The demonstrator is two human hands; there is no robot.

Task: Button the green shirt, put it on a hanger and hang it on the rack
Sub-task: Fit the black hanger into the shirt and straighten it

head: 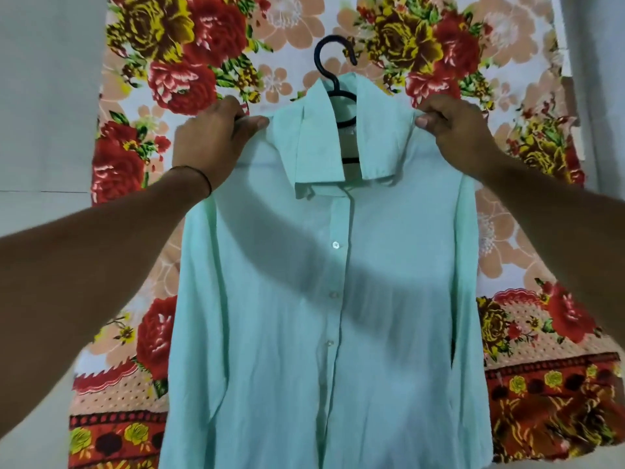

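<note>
On the floral bedsheet [203, 55] the green shirt [321, 333] lies flat, front up, and covers the middle of the cloth from the collar down to the bottom of the view. At the left, the left hand [211, 143] rests on the shirt's shoulder, its grip pinching the fabric at the shoulder seam between thumb and fingers; a thin dark band circles that wrist. In the middle, the placket runs down the front with its buttons [335, 245] showing in a line, and the front looks closed along the stretch that can be seen, so the buttoning seems done or close to it. Whether a top button sits under the collar cannot be told. The black hanger [333, 59] is already inside the shirt: its hook sticks out above the collar, and part of its frame shows through the open neck. At the right, the right hand [453, 126] holds the other shoulder, its grip pinching the cloth in the same way. Both hands seem to be settling the shoulders over the hanger's arms. What remains, by this reckoning, is to lift the shirt by the hook and hang it on the rack, which is not in view.
</note>
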